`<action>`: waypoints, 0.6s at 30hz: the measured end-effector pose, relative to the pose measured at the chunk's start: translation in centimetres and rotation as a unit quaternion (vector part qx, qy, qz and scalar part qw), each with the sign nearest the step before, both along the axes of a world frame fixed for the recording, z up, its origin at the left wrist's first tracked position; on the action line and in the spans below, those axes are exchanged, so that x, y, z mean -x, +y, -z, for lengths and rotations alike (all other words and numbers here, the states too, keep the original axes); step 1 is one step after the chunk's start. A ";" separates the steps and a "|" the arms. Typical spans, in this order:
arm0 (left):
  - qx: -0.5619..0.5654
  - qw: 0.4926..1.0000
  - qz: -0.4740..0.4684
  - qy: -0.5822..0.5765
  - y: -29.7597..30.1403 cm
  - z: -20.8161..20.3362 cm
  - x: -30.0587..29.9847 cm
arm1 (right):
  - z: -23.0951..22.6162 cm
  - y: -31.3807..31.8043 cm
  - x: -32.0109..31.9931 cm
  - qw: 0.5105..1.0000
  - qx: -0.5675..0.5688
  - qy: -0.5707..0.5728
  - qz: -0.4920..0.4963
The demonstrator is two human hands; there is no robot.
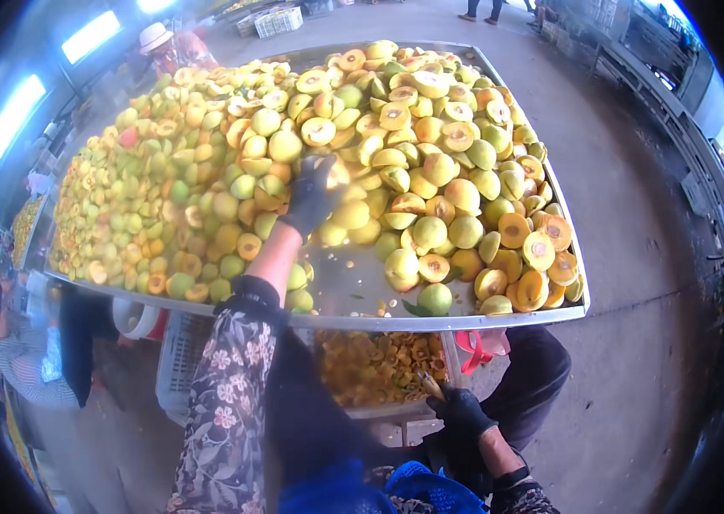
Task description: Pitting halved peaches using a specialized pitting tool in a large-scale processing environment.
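A large heap of yellow-green peaches (439, 167), many cut into halves with brown centres, covers the metal-rimmed table (362, 322) before me. My left hand (313, 195), in a dark glove, reaches over the table's middle into the heap. Its fingers look stretched out against the fruit, slightly blurred, and their tips are partly hidden. Lower down, near my knee, my gloved right hand (462, 412) is closed around a small hand tool (431, 386) with a light handle; its working end is too small to make out.
Below the table edge sits a crate of brownish fruit scraps (379, 364). A pale plastic crate (175, 364) and a white bucket (132, 319) stand to its left. A red ribbon (473, 349) hangs beside my leg. People are at the left and far left; metal racking (679, 111) runs along the right.
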State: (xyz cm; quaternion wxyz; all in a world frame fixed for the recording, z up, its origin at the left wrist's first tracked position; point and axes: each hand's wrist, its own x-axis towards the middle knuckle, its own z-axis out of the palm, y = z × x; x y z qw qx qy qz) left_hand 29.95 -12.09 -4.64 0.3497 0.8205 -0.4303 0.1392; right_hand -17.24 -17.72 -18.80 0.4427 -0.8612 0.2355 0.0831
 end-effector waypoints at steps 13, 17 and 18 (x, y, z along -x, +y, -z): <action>-0.034 0.984 0.165 0.049 8.7 -2.2 10.0 | -3.9 0.0 -1.2 0.994 -0.092 -0.055 0.012; -0.009 0.972 0.208 0.109 10.8 -3.6 16.2 | -12.5 1.4 -5.6 0.915 -0.343 -0.167 0.133; -0.004 0.967 0.229 0.111 10.6 -3.7 17.6 | -14.5 1.7 -6.9 0.892 -0.373 -0.190 0.171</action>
